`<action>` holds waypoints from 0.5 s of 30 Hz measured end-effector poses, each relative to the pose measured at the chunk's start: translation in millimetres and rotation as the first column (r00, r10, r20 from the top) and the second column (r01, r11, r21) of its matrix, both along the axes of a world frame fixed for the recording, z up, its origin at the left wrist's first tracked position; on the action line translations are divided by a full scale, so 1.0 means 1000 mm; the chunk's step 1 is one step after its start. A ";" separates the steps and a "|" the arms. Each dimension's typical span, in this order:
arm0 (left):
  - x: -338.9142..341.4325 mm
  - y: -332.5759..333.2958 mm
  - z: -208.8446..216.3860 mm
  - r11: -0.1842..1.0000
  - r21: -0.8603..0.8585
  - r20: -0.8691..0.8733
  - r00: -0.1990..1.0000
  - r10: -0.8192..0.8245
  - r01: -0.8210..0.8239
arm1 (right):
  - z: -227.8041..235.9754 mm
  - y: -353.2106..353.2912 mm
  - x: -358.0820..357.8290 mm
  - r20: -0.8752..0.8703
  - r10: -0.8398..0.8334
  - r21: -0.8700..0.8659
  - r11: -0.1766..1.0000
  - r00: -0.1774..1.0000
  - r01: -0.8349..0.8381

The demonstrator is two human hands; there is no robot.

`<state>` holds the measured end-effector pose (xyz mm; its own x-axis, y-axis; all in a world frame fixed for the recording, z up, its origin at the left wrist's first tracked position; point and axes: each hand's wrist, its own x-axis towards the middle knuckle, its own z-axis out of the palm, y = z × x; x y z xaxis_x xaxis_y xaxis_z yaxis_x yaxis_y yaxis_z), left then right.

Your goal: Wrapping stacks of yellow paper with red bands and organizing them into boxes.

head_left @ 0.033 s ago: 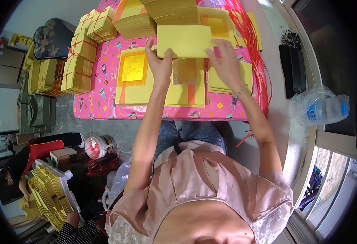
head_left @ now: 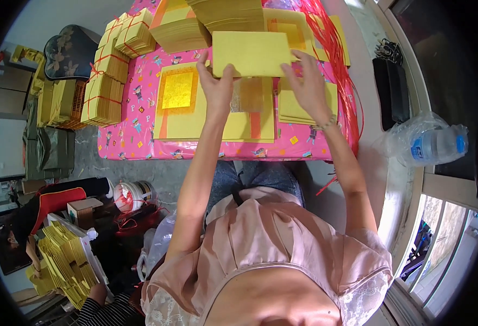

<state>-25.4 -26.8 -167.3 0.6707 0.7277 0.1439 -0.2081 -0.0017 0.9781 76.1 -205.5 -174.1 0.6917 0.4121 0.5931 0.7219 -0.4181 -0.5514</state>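
A pad of yellow paper [head_left: 251, 53] stands up between my two hands over the table. My left hand [head_left: 215, 84] grips its left end, thumb at the lower corner and fingers along the side. At the right end, the thumb and fingers of my right hand [head_left: 308, 84] close on the edge. Beneath lie large yellow sheets [head_left: 212, 128], one bearing a gold foil square [head_left: 177, 91] and another a silvery square [head_left: 247, 95], partly covered by my left hand. A small stack of yellow paper [head_left: 320, 103] sits beside my right wrist.
Bundles tied with red string [head_left: 104, 92] line the table's left side. Tall yellow paper stacks [head_left: 179, 35] rise at the back. Red plastic strands [head_left: 343, 92] hang down the right edge. Lower left, another person's arm [head_left: 34, 252] reaches to a pile of yellow paper [head_left: 67, 261].
The pad has shifted slightly right and up, and my right hand has moved a little to the right with it. My left hand has barely moved.
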 end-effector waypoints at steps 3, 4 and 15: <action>-0.002 -0.036 0.009 0.986 -0.082 0.025 0.989 -0.145 0.147 | -0.012 -0.042 0.008 -0.402 0.090 0.177 0.984 0.911 -0.019; 0.000 -0.046 0.008 0.968 -0.108 -0.007 0.973 -0.230 0.228 | -0.013 -0.055 0.007 -0.588 0.176 0.278 0.960 0.790 -0.007; 0.012 -0.081 -0.083 0.868 0.186 -0.422 0.835 -0.353 0.461 | -0.077 -0.131 -0.019 -0.523 -0.120 -0.012 0.991 0.844 0.133</action>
<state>-13.6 -107.8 -250.3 0.9385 0.3447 -0.0204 0.1200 -0.2701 0.9553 56.7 -336.5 -251.4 0.9467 0.2905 0.1389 0.2672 -0.4679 -0.8424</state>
